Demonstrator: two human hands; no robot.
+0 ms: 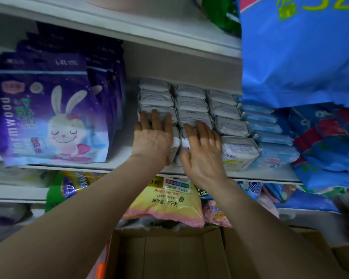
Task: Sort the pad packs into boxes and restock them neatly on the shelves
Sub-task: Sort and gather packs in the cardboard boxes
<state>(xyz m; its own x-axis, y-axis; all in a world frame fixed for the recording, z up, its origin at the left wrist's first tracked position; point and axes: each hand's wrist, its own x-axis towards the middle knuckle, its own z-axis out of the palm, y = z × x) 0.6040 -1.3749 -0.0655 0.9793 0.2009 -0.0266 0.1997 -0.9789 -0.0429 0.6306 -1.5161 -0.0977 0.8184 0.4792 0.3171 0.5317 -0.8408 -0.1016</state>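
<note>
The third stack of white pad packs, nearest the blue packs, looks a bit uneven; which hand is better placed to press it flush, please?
Probably the right hand: it rests on the middle stack, directly beside the third stack of white pad packs. The left hand lies flat on the far-left stack.

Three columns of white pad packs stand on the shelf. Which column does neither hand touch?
The right-hand column of white packs, next to the blue packs. The left hand presses the left column, the right hand the middle one.

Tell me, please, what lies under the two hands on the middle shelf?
White pad packs, stacked in columns. The left hand and right hand press flat on the front packs of two columns. The parts of those packs beneath the palms are covered.
</note>
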